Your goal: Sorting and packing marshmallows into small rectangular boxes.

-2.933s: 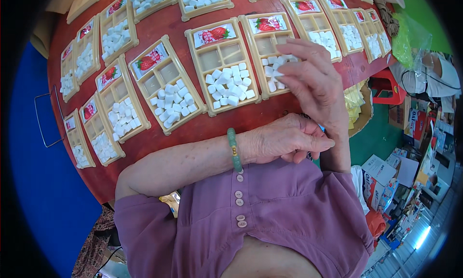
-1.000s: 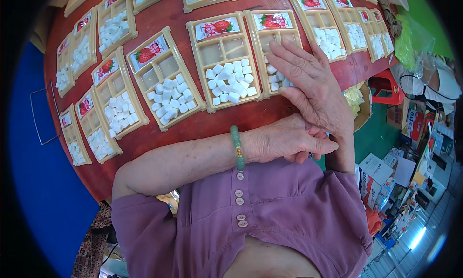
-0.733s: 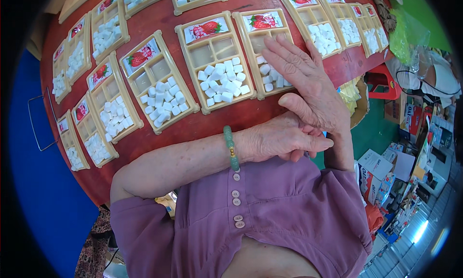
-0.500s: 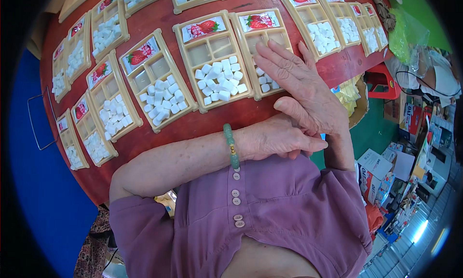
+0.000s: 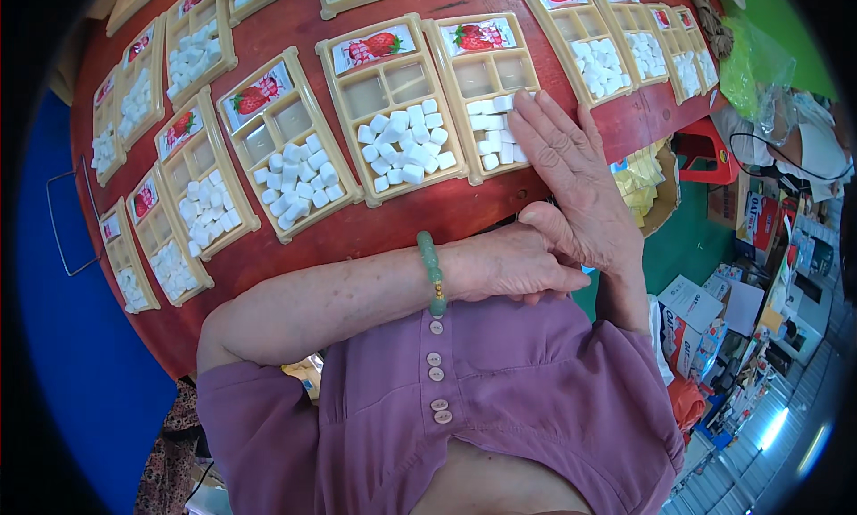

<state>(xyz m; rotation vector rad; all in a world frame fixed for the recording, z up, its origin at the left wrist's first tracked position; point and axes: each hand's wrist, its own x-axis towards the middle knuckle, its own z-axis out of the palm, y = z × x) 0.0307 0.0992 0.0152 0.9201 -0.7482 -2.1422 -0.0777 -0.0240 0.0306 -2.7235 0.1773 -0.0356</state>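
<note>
A beige compartment tray (image 5: 473, 73) holds a strawberry-printed packet (image 5: 480, 36) at its far end and small white pieces (image 5: 489, 127), like mini marshmallows, in its near compartment. My right hand (image 5: 576, 180) lies with fingers stretched out at this tray's right side, fingertips against or over the white pieces. Across my body comes my left hand (image 5: 504, 263), a green bead bracelet (image 5: 430, 269) at its wrist. It is curled beneath my right thumb; its inner fingers are mostly hidden, and I cannot make out what they hold. A similar tray (image 5: 393, 113) stands just left.
More filled trays (image 5: 290, 153) stand in rows across the red table (image 5: 259, 283). At the right edge are a box of yellow packets (image 5: 644, 180) and a red plastic container (image 5: 705, 153). Cartons (image 5: 687, 314) are stacked on the green floor. A blue surface (image 5: 80, 319) lies left.
My right hand has drawn slightly right and nearer, uncovering more of the white pieces in the tray. My left hand has stayed nearly in place beneath it.
</note>
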